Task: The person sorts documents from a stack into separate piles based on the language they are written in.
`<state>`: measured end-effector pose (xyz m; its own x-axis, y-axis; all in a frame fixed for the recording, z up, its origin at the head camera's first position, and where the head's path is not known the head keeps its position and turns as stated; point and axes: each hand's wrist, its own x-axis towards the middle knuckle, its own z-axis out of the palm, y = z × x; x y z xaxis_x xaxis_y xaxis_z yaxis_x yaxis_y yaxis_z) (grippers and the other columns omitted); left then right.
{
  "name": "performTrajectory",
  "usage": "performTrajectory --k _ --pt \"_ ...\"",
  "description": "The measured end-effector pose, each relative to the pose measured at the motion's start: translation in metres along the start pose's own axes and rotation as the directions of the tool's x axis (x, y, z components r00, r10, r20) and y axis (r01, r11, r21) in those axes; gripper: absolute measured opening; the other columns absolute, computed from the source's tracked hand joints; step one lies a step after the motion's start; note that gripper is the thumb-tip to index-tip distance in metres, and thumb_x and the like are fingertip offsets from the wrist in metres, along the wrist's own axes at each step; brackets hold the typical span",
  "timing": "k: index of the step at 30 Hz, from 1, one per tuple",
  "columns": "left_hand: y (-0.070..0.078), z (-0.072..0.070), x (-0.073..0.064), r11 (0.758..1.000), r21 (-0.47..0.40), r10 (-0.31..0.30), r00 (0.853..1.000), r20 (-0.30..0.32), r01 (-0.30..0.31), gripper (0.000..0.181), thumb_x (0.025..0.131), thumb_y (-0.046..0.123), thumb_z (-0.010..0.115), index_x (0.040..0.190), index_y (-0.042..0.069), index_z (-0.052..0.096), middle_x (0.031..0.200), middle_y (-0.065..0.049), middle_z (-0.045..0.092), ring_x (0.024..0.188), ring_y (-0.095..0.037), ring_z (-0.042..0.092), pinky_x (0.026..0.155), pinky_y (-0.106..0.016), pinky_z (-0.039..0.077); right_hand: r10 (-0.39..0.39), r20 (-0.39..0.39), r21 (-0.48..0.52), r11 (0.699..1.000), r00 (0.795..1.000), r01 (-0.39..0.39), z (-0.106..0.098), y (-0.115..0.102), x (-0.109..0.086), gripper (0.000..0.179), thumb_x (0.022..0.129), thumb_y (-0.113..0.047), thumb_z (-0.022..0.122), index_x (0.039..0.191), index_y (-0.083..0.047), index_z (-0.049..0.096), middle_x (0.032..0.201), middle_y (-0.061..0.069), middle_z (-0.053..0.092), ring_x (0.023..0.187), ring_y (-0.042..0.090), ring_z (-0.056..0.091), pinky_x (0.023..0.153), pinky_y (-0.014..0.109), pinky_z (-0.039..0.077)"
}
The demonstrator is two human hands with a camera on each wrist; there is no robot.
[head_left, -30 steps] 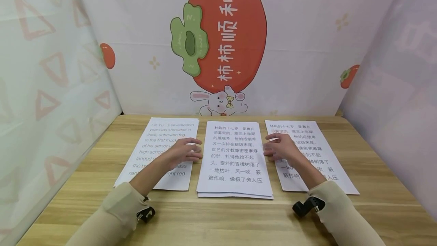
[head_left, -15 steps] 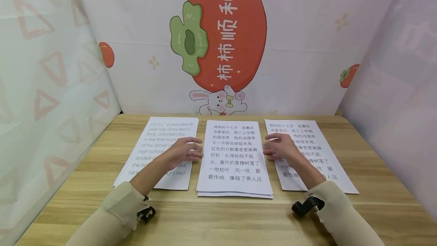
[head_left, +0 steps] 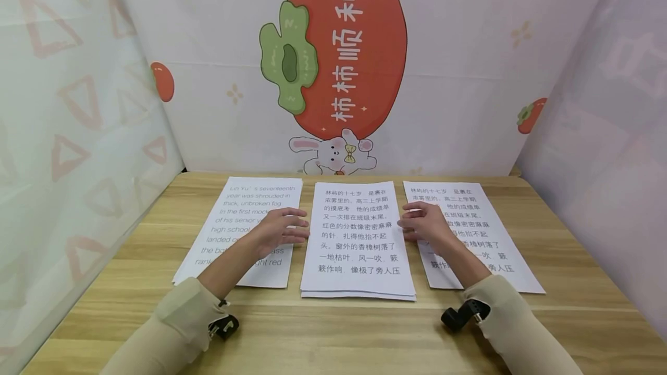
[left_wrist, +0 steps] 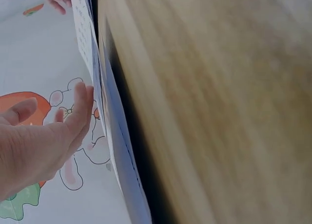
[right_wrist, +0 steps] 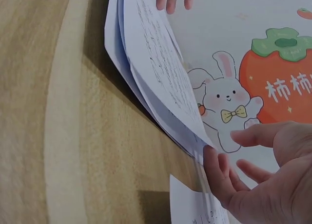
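In the head view, a middle stack of printed paper sheets [head_left: 357,236] lies between both hands, its lower sheets peeking out along the near edge. My left hand [head_left: 273,230] reaches over a stack with English text [head_left: 245,204], its relaxed fingertips pointing at the middle stack's left edge. My right hand [head_left: 428,228] crosses a right stack with Chinese text [head_left: 497,256]. Its fingertips [right_wrist: 210,156] touch the middle stack's right edge, with the thumb raised apart. In the right wrist view the middle stack [right_wrist: 161,73] looks bowed, with gaps between its layers.
Beneath everything is a wood-grain table [head_left: 333,337]. A white cloth backdrop [head_left: 458,103] with a red persimmon and a rabbit rises behind it, and pale cloth sides [head_left: 88,201] flank the table. Black bands [head_left: 464,314] sit at the wrists.
My right hand has shifted slightly left, its fingertips now right at the middle stack's edge. The left hand stays almost still, and the stacks hold their places.
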<state>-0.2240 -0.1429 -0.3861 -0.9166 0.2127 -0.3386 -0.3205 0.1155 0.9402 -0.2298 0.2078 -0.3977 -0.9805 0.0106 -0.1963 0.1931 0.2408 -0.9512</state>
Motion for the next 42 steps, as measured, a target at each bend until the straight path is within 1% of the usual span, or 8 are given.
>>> performTrajectory --k 5,9,16,22,25,29,34,42 --pt "0.001 0.001 -0.001 1.0 -0.007 0.005 1.0 0.011 -0.005 0.039 0.109 0.004 0.043 0.145 -0.007 0.048 0.135 -0.027 0.058 0.116 -0.036 0.068 0.098 -0.042 0.059 -0.022 -0.005 0.002 1.0 1.0 0.022 0.002 0.0 0.0 0.057 0.088 0.01 0.073 0.14 0.01 0.05 0.112 0.016 0.057 0.074 0.011 0.067 0.069 0.025 0.064" --pt "0.001 0.001 -0.002 1.0 -0.004 0.003 1.0 0.017 -0.003 0.037 0.108 0.003 0.043 0.144 -0.006 0.049 0.136 -0.028 0.058 0.114 -0.034 0.069 0.098 -0.041 0.06 -0.025 -0.002 0.008 1.0 1.0 0.025 0.003 0.0 0.0 0.058 0.086 0.013 0.073 0.139 0.01 0.05 0.11 0.016 0.056 0.074 0.012 0.067 0.07 0.025 0.064" --pt "0.003 0.003 -0.002 1.0 0.005 -0.002 1.0 0.02 0.002 0.036 0.108 0.004 0.044 0.143 -0.005 0.05 0.138 -0.029 0.057 0.116 -0.036 0.068 0.099 -0.042 0.059 0.01 -0.015 -0.012 1.0 1.0 -0.011 0.001 -0.002 -0.001 0.058 0.088 0.009 0.075 0.141 0.009 0.051 0.104 0.012 0.061 0.077 0.012 0.067 0.073 0.025 0.063" --pt "0.003 0.002 0.003 0.999 0.028 0.024 1.0 0.016 -0.025 0.039 0.104 0.001 0.05 0.142 -0.007 0.05 0.136 -0.029 0.057 0.114 -0.036 0.069 0.099 -0.043 0.059 0.016 0.008 -0.007 1.0 1.0 -0.016 -0.004 -0.002 -0.003 0.053 0.09 0.007 0.072 0.14 0.011 0.053 0.096 0.008 0.065 0.078 0.012 0.067 0.072 0.023 0.062" --pt "0.007 0.0 0.006 0.995 0.085 0.055 0.998 0.0 -0.055 0.043 0.102 0.003 0.055 0.143 -0.007 0.05 0.134 -0.028 0.059 0.111 -0.034 0.069 0.097 -0.041 0.06 0.006 0.014 0.006 1.0 1.0 -0.006 -0.007 -0.002 -0.004 0.049 0.093 0.007 0.068 0.139 0.013 0.053 0.097 0.007 0.062 0.078 0.011 0.065 0.07 0.023 0.061" --pt "0.018 -0.003 0.009 0.978 0.164 0.131 0.991 -0.021 -0.125 0.047 0.102 0.007 0.055 0.146 -0.007 0.048 0.138 -0.029 0.059 0.115 -0.037 0.067 0.099 -0.042 0.059 -0.007 0.004 -0.008 1.0 1.0 0.007 -0.011 0.0 -0.005 0.046 0.095 0.005 0.066 0.138 0.013 0.054 0.099 0.007 0.059 0.081 0.011 0.062 0.068 0.022 0.059" --pt "0.029 -0.002 0.011 0.961 0.202 0.194 0.981 -0.003 -0.189 0.048 0.104 0.009 0.053 0.148 -0.008 0.044 0.143 -0.031 0.054 0.123 -0.042 0.063 0.105 -0.047 0.055 -0.032 0.017 -0.021 0.999 0.999 0.033 -0.017 0.001 -0.007 0.045 0.096 0.003 0.065 0.139 0.013 0.054 0.104 0.009 0.059 0.085 0.012 0.063 0.071 0.024 0.061" --pt "0.025 0.008 0.018 0.965 0.209 0.159 0.987 0.016 -0.159 0.055 0.101 0.007 0.055 0.151 -0.008 0.04 0.139 -0.032 0.055 0.124 -0.045 0.059 0.106 -0.047 0.054 -0.079 0.034 0.001 0.997 0.996 0.079 -0.024 0.0 -0.007 0.042 0.097 0.003 0.063 0.137 0.013 0.053 0.107 0.01 0.061 0.087 0.012 0.065 0.074 0.025 0.062"
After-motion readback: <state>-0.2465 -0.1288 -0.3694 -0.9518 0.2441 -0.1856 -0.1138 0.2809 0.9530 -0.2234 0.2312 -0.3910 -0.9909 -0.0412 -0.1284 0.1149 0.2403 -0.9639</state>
